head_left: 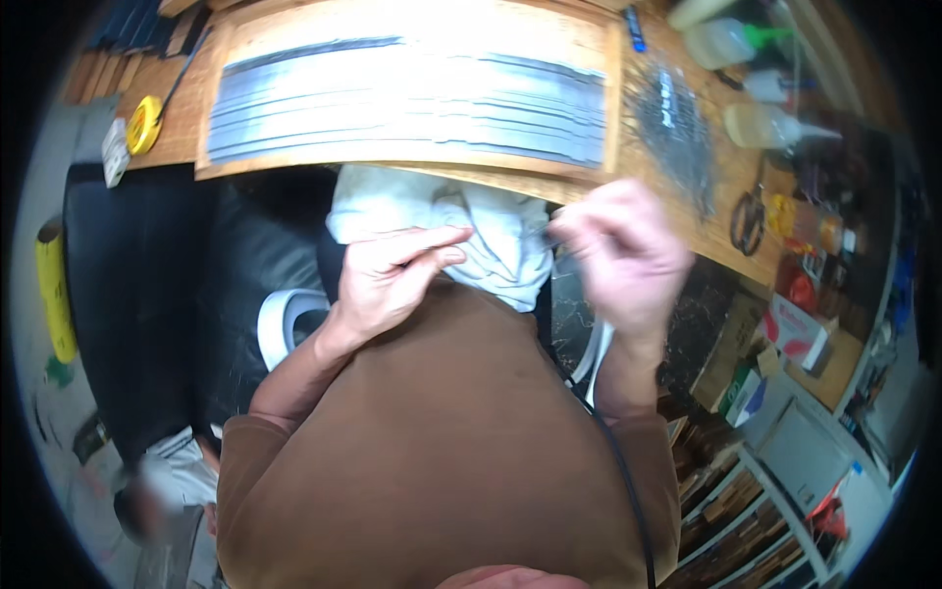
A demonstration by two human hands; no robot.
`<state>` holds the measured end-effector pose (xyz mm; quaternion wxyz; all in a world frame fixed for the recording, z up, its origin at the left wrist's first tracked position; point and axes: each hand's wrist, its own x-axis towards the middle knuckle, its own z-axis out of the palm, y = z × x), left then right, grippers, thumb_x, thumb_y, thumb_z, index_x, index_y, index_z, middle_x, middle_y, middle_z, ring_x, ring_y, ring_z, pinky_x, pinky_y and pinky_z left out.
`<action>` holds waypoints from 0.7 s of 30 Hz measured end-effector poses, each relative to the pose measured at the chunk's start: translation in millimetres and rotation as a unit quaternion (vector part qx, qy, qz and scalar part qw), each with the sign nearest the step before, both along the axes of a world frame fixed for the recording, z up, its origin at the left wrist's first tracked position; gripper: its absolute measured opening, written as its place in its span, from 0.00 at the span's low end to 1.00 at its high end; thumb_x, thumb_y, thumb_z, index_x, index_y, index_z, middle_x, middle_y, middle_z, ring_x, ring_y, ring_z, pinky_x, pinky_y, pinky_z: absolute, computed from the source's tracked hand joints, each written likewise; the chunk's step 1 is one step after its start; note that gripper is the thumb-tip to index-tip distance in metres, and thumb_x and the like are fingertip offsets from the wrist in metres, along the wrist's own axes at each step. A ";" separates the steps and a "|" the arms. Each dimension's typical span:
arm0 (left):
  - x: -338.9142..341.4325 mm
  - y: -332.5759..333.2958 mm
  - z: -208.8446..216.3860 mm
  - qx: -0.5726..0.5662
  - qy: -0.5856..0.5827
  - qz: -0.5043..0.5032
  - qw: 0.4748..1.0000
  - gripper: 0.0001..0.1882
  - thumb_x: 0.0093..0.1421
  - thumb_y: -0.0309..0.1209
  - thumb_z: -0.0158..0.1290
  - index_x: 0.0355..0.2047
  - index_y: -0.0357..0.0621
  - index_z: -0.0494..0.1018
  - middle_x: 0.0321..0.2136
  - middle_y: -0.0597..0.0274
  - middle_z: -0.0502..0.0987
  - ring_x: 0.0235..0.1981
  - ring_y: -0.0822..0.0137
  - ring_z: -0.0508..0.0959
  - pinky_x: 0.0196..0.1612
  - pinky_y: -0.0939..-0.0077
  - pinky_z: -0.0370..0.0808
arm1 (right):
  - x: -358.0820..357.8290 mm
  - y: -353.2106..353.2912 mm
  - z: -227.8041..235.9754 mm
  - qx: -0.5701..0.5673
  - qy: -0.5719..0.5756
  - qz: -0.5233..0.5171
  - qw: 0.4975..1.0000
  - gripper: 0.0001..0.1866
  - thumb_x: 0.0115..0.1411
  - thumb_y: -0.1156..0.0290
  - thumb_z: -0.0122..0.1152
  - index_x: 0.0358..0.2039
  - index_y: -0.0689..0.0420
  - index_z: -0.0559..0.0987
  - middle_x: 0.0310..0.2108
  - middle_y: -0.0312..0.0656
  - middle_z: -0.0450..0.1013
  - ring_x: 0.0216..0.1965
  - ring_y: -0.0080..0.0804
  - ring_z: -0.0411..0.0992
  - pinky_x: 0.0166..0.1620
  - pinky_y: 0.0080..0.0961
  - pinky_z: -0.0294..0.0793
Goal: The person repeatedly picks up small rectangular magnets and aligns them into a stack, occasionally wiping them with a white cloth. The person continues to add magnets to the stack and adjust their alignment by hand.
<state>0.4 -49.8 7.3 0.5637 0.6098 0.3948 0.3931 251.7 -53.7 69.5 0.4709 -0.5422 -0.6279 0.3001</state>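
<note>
My left hand (388, 280) is in front of my chest, its fingers stretched to the right and the thumb a little apart from them. Nothing shows between them. To the right, close to the bench edge, my right hand (628, 250) is curled with its fingertips pinched together. A small dark bit shows at those fingertips, too blurred to name. Below the bench edge a white cloth (442, 211) lies over my lap, between the hands. Beyond them sits a shallow wooden tray (412, 160) holding several long grey strips (392, 113), washed out by glare.
Thin dark wire-like pieces (672, 128) lie in a heap right of the tray, with scissors (748, 221) and squeeze bottles (760, 126) beyond. A yellow tape measure (145, 125) rests at the left end. A black padded seat (147, 294) and another person (177, 471) are at left.
</note>
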 end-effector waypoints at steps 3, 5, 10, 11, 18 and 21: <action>5.6 12.3 1.5 0.036 -0.004 -0.020 0.999 0.14 0.65 0.16 0.61 0.50 0.34 0.85 0.36 0.52 0.89 0.35 0.70 0.88 0.41 0.80 0.82 | 56.1 15.6 43.0 0.014 -0.087 -0.139 0.986 0.05 0.57 0.83 0.74 0.35 0.63 0.88 0.34 0.41 0.82 0.33 0.25 0.78 0.38 0.21 0.78; 14.0 19.9 1.4 0.060 -0.017 -0.041 0.997 0.15 0.64 0.16 0.62 0.51 0.34 0.84 0.36 0.53 0.89 0.35 0.69 0.88 0.40 0.80 0.82 | 66.4 25.2 50.2 0.037 -0.196 -0.207 0.958 0.04 0.59 0.81 0.73 0.35 0.63 0.89 0.34 0.41 0.82 0.35 0.25 0.79 0.40 0.20 0.78; 34.2 29.8 10.2 0.079 -0.033 -0.075 0.993 0.19 0.64 0.16 0.62 0.55 0.38 0.83 0.35 0.53 0.88 0.35 0.68 0.88 0.40 0.78 0.82 | 28.6 2.0 34.6 -0.006 -0.147 -0.029 0.989 0.05 0.59 0.79 0.72 0.35 0.57 0.89 0.33 0.38 0.80 0.35 0.30 0.78 0.38 0.27 0.78; 37.5 32.2 10.9 0.083 -0.025 -0.087 0.992 0.19 0.64 0.16 0.62 0.56 0.39 0.82 0.35 0.53 0.88 0.35 0.68 0.88 0.40 0.78 0.82 | 17.1 0.3 24.0 -0.005 -0.116 0.023 0.993 0.04 0.58 0.80 0.72 0.34 0.58 0.88 0.32 0.38 0.80 0.35 0.31 0.77 0.38 0.28 0.78; 47.8 51.2 18.8 0.241 0.018 -0.094 0.966 0.19 0.56 0.14 0.62 0.48 0.43 0.84 0.36 0.53 0.86 0.35 0.54 0.87 0.39 0.68 0.83 | -13.3 11.5 -9.2 0.115 -0.008 0.083 0.990 0.13 0.52 0.85 0.75 0.39 0.58 0.88 0.33 0.39 0.80 0.36 0.32 0.77 0.39 0.28 0.76; 54.9 58.2 8.6 0.290 0.015 -0.046 0.956 0.19 0.53 0.15 0.61 0.45 0.43 0.83 0.31 0.55 0.84 0.31 0.54 0.85 0.35 0.67 0.81 | -9.5 15.3 -19.9 0.110 0.008 0.070 0.991 0.13 0.53 0.85 0.76 0.39 0.58 0.89 0.33 0.38 0.79 0.36 0.31 0.78 0.39 0.27 0.77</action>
